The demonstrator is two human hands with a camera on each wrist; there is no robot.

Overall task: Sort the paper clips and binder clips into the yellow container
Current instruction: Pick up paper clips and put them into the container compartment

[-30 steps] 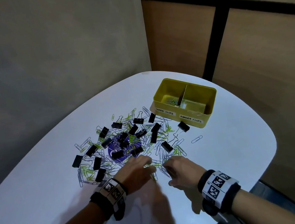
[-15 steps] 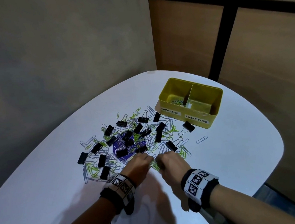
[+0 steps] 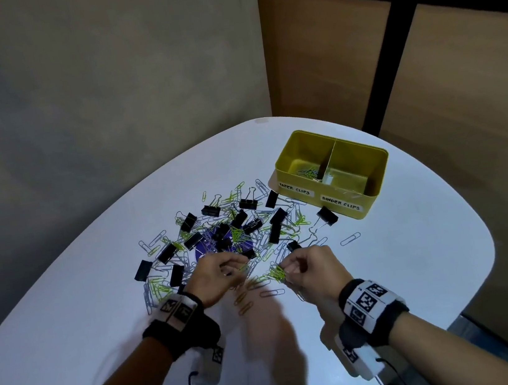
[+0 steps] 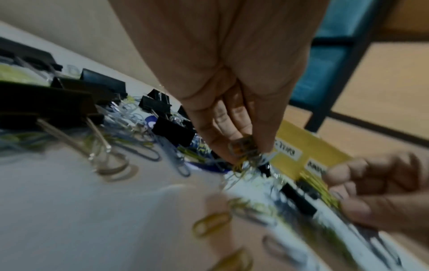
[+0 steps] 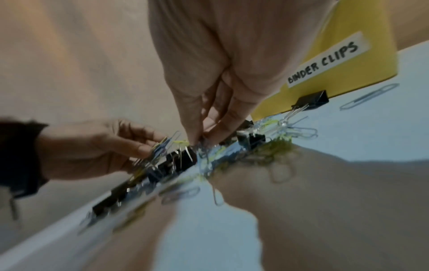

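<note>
A heap of black binder clips and green and silver paper clips lies on the white table. The yellow container stands at the far right, with labels PAPER CLIPS and BINDER CLIPS; a few paper clips lie in its left compartment. At the heap's near edge my left hand pinches a bunch of paper clips. My right hand pinches a bunch of green paper clips beside it. A binder clip lies against the container's front.
A purple disc lies under the heap's middle. Loose paper clips lie apart to the right, and gold ones in front of my hands. The table's rounded edge curves close behind the container. A wall stands beyond.
Both hands have drawn a little apart and lifted slightly at the heap's near edge, each now pinching a bunch of paper clips. The view has shifted slightly.
</note>
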